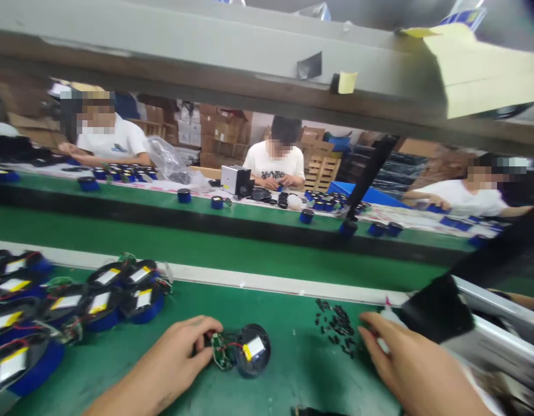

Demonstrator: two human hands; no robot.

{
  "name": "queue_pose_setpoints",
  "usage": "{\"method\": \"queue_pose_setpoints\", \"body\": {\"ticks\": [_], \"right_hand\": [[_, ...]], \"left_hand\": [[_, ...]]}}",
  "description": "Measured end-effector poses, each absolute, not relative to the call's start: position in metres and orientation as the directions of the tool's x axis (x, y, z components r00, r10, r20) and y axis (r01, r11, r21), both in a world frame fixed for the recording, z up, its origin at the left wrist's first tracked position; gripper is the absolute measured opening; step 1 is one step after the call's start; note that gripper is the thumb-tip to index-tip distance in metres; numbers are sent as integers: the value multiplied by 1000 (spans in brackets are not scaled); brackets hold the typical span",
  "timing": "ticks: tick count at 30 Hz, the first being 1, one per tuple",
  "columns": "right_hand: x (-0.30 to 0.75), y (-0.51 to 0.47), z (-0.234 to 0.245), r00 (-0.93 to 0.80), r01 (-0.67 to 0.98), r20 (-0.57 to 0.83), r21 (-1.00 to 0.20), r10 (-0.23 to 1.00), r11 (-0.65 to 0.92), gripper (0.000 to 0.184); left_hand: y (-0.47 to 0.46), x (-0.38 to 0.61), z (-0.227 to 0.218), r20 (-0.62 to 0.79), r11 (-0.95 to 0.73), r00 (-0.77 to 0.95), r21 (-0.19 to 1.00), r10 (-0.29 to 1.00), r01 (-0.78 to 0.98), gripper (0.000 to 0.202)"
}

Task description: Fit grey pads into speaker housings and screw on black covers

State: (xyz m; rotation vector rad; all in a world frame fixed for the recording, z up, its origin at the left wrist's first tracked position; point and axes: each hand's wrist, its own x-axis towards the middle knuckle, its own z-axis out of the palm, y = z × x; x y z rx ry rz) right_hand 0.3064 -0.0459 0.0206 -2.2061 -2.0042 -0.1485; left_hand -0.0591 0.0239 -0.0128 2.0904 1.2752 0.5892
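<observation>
Seemingly for steadiness, the left hand [184, 349] is pinching a circuit board [222, 353], lower centre; I cannot tell whether the right hand [407, 352] is gripping.

Single head view, close above the table [288, 312], looking forward and down, out past its far white edge [267, 282].

Green circuit board [222, 353], black housing [251, 369], white-and-yellow battery [255, 349], green tabletop [295, 370]
</observation>
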Motion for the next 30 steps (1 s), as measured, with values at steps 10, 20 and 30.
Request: {"method": "queue_pose_setpoints", "body": {"ticks": [10, 20, 30], "right_hand": [[269, 7, 16, -89, 996, -91, 8, 992, 90, 10], [271, 7, 9, -254, 962, -65, -119, 965, 245, 30], [265, 7, 28, -102, 574, -77, -819, 992, -5, 29]], "left_hand": [[15, -38, -20, -12, -62, 244, 953, 970, 296, 24], [8, -34, -17, 3, -34, 195, 987, 981, 156, 34], [5, -37, -13, 11, 16, 341, 997, 940, -77, 30]]}}
